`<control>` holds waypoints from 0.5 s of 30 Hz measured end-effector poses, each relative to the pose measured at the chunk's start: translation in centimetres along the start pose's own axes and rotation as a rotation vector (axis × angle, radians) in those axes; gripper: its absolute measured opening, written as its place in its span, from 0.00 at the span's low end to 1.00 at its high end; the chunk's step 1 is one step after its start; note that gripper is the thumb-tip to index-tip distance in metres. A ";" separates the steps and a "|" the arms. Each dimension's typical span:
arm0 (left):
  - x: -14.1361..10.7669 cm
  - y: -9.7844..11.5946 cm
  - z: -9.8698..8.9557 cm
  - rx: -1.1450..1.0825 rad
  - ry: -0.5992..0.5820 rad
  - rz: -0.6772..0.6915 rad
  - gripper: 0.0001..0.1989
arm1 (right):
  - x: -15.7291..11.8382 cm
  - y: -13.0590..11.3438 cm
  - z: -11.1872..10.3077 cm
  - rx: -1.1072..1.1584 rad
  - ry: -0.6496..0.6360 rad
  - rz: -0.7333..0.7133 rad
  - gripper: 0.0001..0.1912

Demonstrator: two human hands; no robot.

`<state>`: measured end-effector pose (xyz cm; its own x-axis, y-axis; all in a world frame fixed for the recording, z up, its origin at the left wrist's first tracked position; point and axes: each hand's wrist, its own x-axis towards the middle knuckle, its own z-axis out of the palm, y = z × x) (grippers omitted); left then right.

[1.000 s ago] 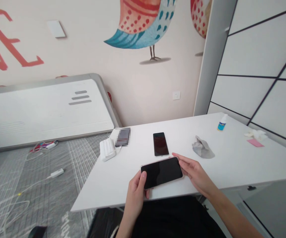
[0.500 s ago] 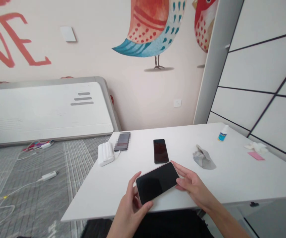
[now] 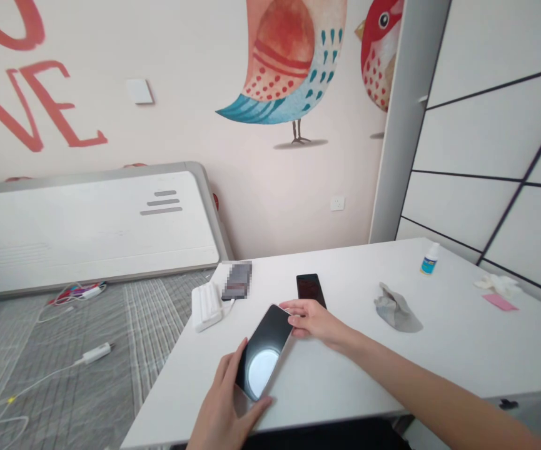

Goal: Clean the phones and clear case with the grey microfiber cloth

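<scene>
Black glass-fronted smartphone [image 3: 261,353] with a pale rim, held low over the near part of a white rectangular tabletop [image 3: 458,356]. Long axis slanting from lower left, close to the body, to upper right, away from it. Round patch of pale glare across the screen. Whether the lower end rests on the tabletop or clears it: impossible to tell from this angle.

Left hand [image 3: 223,409] nearer, cradling the lower end of the phone: thumb [image 3: 241,359] up along the long left edge, remaining fingers mostly hidden behind the phone, apparently pinching it against the thumb. Right hand [image 3: 314,320] farther off, reaching in from the right on a bare forearm, palm down, fingers pressed together and nearly straight, tips level with the upper right corner of the phone. No grip visible on that side; light contact with the edge possible, but impossible to confirm.

Just beyond those fingers, partly behind the right hand, a second black smartphone [image 3: 310,286] flat on the tabletop, screen dark. Farther left, a white ribbed rectangular box [image 3: 207,306] beside a flat grey object [image 3: 236,281], pixel-blurred and unreadable. Off to the right, well apart from both hands, a crumpled grey cloth [image 3: 396,310], a small white bottle with a blue label [image 3: 430,260], a crumpled white tissue [image 3: 498,285] and a pink paper slip [image 3: 500,302].
</scene>
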<state>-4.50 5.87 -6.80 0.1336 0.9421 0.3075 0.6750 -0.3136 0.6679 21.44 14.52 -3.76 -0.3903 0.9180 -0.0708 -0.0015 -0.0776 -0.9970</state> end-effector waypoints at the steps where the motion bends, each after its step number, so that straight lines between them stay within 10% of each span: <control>1: 0.3 0.0 0.1 0.027 -0.029 -0.026 0.43 | 1.0 -0.1 -0.1 -0.030 0.013 -0.011 0.25; 15: 9.3 7.6 4.5 0.828 -0.157 -0.140 0.27 | 10.3 -0.8 -3.3 -0.599 0.138 -0.300 0.17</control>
<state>5.07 12.75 -1.92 0.0673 0.9904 0.1205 0.9973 -0.0633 -0.0369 20.49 25.36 -3.79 -0.3316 0.9103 0.2476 0.4340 0.3803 -0.8167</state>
